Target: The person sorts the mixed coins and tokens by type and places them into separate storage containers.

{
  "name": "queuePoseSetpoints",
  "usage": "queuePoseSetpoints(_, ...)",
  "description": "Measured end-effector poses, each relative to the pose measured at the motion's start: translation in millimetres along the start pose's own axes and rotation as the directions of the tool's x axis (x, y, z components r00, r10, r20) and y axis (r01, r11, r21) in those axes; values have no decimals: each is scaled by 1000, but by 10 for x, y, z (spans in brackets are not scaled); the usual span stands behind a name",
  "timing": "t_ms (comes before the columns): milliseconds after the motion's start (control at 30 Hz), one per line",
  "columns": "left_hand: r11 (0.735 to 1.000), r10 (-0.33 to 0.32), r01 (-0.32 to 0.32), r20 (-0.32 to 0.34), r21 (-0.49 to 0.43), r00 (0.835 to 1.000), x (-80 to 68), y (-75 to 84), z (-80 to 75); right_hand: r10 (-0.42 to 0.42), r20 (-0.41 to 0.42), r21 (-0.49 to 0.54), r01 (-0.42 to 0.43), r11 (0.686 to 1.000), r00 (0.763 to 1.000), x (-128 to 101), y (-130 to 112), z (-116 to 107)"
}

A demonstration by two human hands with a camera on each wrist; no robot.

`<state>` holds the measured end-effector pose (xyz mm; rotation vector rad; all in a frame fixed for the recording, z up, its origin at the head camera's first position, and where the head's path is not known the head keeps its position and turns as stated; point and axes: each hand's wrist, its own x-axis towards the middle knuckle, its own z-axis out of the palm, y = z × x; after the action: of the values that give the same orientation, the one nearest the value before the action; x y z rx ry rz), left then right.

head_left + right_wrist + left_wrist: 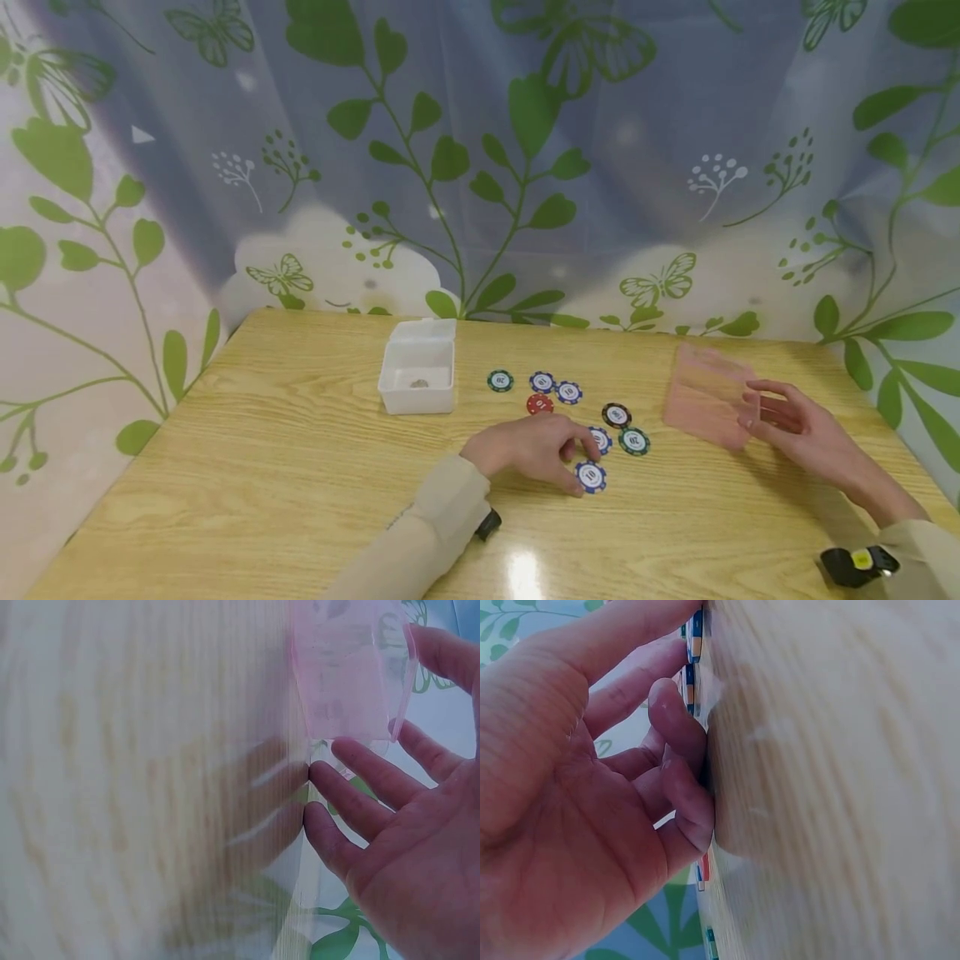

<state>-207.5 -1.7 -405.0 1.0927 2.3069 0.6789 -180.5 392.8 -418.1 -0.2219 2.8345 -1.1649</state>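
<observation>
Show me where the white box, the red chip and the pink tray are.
white box (417,398), head view, on its front wall.
red chip (539,405), head view, on its top face.
pink tray (705,400), head view, on its see-through top surface.

white lidded box, leaf-print curtain

A glossy, smooth wood-grain table is seen; the pink box is translucent plastic, the white box matt plastic.
</observation>
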Motion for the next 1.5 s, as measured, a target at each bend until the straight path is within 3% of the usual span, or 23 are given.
queuePoseSetpoints(300,998,-35,34,-20,-46,999,16,5,22,18,16,2,-18,1000,1000,10,20,-6)
queuePoseSetpoints(533,999,-13,11,-37,-40,999,25,-16,35,19,8,0,-19,1000,1000,3,11,1)
queuePoseSetpoints(833,999,13,-13,13,-42,1000,4,-32,26,18,1,-4,-18,1000,1000,-2,8,5)
queuePoseSetpoints(1067,997,-8,12,51,-77,999,-26,-33,1,4,4,3,-4,1000,1000,2,26,-4)
queuePoseSetpoints(1300,995,1,2,33,-98,999,-25,-56,3,-9,1,10,9,1000,1000,0,31,-6)
queuePoseSetpoints(1500,990,21,-24,-28,-139,999,-33,-79,-5,7,4,15,-7,1000,1000,2,25,-11)
